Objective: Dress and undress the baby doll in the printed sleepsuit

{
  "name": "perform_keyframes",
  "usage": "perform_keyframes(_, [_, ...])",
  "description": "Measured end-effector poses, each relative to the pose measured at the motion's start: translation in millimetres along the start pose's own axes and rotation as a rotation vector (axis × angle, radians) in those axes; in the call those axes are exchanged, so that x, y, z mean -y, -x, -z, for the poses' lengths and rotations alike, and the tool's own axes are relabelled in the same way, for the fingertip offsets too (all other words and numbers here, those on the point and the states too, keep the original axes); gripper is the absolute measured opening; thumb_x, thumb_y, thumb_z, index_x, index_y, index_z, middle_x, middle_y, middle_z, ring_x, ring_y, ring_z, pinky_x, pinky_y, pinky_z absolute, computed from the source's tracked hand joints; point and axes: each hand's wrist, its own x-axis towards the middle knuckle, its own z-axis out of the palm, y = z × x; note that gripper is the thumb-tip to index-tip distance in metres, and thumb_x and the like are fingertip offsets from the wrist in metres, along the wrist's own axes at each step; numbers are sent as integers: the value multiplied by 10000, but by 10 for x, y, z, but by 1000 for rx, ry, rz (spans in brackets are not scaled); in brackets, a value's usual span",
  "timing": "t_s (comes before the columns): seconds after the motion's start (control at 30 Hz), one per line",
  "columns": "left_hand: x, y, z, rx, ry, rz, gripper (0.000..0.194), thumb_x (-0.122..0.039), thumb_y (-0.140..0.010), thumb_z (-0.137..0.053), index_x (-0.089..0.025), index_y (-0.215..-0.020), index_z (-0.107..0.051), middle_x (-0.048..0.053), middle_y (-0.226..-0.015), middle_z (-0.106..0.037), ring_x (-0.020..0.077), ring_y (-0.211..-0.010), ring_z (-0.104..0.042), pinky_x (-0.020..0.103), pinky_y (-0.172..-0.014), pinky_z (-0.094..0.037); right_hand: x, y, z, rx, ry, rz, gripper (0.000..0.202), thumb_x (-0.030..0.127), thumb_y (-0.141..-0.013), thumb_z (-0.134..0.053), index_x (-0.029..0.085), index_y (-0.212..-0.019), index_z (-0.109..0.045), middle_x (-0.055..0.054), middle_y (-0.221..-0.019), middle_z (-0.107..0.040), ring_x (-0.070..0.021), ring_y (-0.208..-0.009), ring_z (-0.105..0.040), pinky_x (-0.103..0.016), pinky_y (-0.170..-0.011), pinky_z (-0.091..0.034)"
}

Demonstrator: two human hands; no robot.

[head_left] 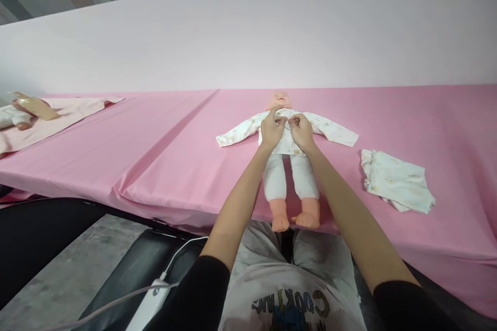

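A baby doll (pixel 290 176) lies on its back on the pink table cover (pixel 163 155), head away from me, feet at the near edge. It wears white trousers and a white printed top (pixel 330 130) with sleeves spread to both sides. My left hand (pixel 272 128) and my right hand (pixel 300 131) rest side by side on the doll's chest, each pinching the front of the top near the collar, fingers closed on the fabric.
A folded white printed garment (pixel 396 181) lies to the right of the doll. At the far left, another doll (pixel 27 109) lies on a pale pink cloth. A white cable and device (pixel 151 295) rest on a black seat below the table.
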Motion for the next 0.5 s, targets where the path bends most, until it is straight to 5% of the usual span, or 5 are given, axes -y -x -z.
perform_keyframes(0.23, [-3,0,5,39,15,-47,369,-137,-759,-575,-218,-1119,-554,1,-873,-703,131,-841,-648,247,-811,-473,40,10,42,-49,-151,-82,89,243,-748,-565,160,-776,-579,-8,-697,-591,-150,-637,-549,-279,-657,-437])
perform_keyframes(0.5, [-6,127,59,118,-179,-203,336,-101,-724,-488,-219,-1016,-604,-3,-780,-636,168,-839,-576,309,-859,-433,44,179,96,58,280,259,293,272,-828,-369,163,-866,-639,-112,-856,-597,-261,-873,-536,-432,-848,-413])
